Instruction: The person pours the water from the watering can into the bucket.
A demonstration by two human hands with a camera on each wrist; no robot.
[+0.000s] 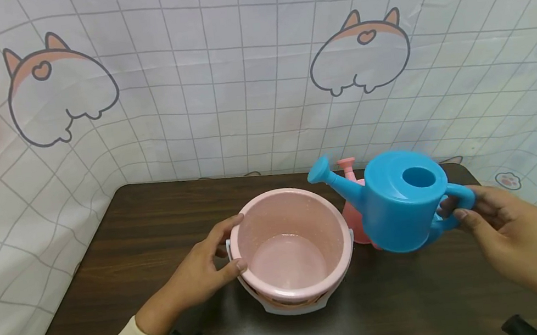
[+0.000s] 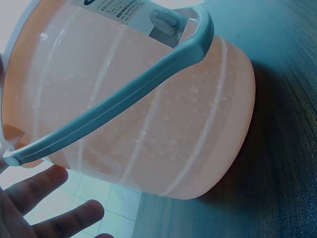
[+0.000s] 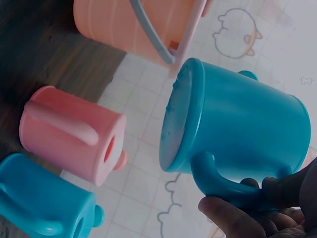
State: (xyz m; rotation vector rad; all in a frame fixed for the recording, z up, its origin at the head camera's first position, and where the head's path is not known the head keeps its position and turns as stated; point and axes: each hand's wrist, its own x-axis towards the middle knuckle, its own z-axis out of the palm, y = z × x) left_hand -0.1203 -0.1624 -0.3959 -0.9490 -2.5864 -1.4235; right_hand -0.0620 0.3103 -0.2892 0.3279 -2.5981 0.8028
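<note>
The blue watering can (image 1: 389, 225) hangs right of the pink bucket (image 1: 286, 218). I think it's light, hard and slippery. My right hand (image 1: 519, 233) grips its handle (image 1: 462, 195), the best spot; my left hand (image 1: 201, 272) touches the bucket's rim (image 1: 295, 294), fingers spread.

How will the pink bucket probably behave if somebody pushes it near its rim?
The pink bucket might tip a little, as its base looks narrower than its rim. Its wall will probably keep its shape, since it looks like moulded plastic. The pale handle seems likely to swing, because it hangs down along the side.
</note>
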